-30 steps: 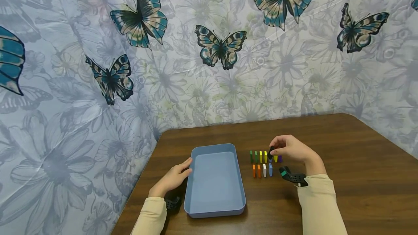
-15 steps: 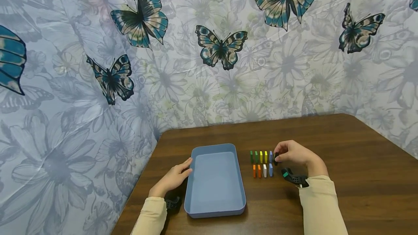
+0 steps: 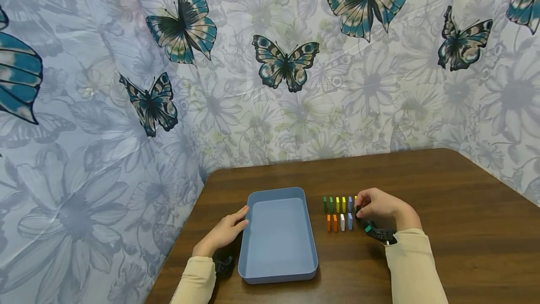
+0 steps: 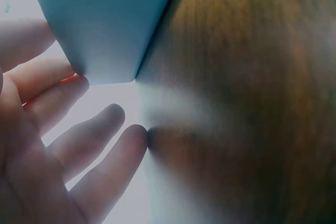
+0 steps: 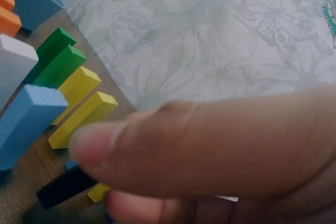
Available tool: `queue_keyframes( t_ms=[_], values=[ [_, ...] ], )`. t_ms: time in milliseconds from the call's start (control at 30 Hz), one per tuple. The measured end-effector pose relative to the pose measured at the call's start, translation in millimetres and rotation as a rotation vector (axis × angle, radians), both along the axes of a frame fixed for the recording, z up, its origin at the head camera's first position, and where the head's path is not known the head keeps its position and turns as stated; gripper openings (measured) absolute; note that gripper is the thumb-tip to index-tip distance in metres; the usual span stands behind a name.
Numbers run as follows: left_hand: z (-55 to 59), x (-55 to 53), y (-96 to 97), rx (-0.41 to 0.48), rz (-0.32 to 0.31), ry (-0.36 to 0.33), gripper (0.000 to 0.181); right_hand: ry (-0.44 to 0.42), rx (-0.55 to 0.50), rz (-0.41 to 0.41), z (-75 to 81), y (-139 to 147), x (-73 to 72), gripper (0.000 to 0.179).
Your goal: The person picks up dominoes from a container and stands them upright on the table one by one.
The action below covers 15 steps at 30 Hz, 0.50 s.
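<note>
My right hand (image 3: 381, 209) pinches a small black block (image 5: 65, 188) between thumb and fingers, at the right end of the front row of blocks. Left of it in that row stand a light blue block (image 3: 350, 221), a white block (image 3: 342, 222) and two orange blocks (image 3: 329, 223). Behind runs a second row with green blocks (image 3: 325, 204), yellow blocks (image 3: 337, 204) and a blue block (image 3: 350, 203); my fingers partly hide its right end. My left hand (image 3: 225, 232) touches the left wall of the blue-grey tray (image 3: 278, 233) with extended fingers.
The tray has nothing in it. Everything stands on a brown wooden table (image 3: 472, 233). A wall with butterfly print (image 3: 286, 62) rises behind the table's far edge. Each wrist wears a black strap (image 3: 381, 234).
My right hand has carried the black block from over the back row to the right, then toward me to the front row's end. My left hand stays at the tray.
</note>
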<state>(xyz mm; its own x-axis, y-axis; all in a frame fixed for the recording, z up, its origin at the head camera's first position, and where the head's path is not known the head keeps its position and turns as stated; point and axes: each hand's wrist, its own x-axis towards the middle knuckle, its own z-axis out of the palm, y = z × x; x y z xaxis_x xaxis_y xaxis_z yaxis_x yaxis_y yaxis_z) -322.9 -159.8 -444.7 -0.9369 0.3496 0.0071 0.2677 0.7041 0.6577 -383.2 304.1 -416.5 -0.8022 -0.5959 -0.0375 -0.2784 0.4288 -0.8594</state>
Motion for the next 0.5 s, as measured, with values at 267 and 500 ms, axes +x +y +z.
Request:
queue_keyframes(
  t_ms=[267,500],
  values=[
    [-2.1,-1.2,0.6,0.009,0.001,-0.015,0.054,-0.029,0.045,0.015,-7.7,-1.2,-1.5,0.022],
    [3.3,-2.1,0.6,0.025,-0.001,-0.019,0.053,-0.061,0.055,0.008,-8.8,-5.1,-4.3,0.018]
  ],
)
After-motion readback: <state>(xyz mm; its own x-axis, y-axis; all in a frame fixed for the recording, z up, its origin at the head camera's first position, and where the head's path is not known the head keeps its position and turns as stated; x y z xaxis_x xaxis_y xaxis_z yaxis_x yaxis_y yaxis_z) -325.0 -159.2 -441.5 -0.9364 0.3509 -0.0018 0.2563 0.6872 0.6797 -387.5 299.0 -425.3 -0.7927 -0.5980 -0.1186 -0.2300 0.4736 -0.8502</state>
